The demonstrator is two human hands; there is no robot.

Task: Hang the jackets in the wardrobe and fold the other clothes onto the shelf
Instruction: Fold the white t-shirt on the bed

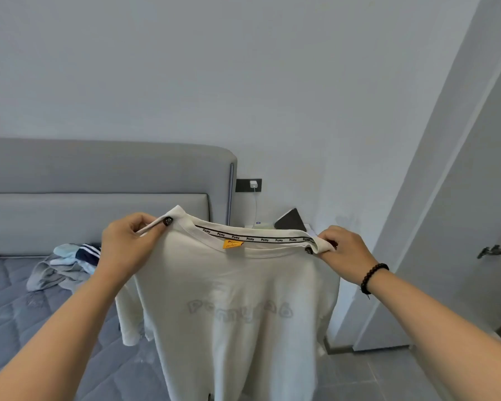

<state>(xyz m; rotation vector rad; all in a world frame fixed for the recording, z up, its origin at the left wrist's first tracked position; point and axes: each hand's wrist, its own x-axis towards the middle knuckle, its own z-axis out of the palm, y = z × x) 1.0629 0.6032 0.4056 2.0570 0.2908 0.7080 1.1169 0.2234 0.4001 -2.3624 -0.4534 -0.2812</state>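
Beside bed point(26, 328), both hands pinch white T-shirt point(237, 314) shoulders.

You're holding a cream matt cotton-like cloth T-shirt point(237, 308); beside you, the grey-blue quilted fabric mattress point(18, 308) looks soft, the grey padded headboard point(99, 175) smooth and matt, the door's dark metal handle point(490, 251) slightly glossy

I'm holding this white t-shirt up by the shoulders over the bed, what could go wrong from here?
Each hand, left hand and right hand, pinches only a small bit of the t-shirt at the shoulder, so one side might slip and the shirt would hang crooked. Its lower part hangs out of view, so it might drag on the bed or floor. Laid down carelessly, it could wrinkle or land near the pile of clothes.
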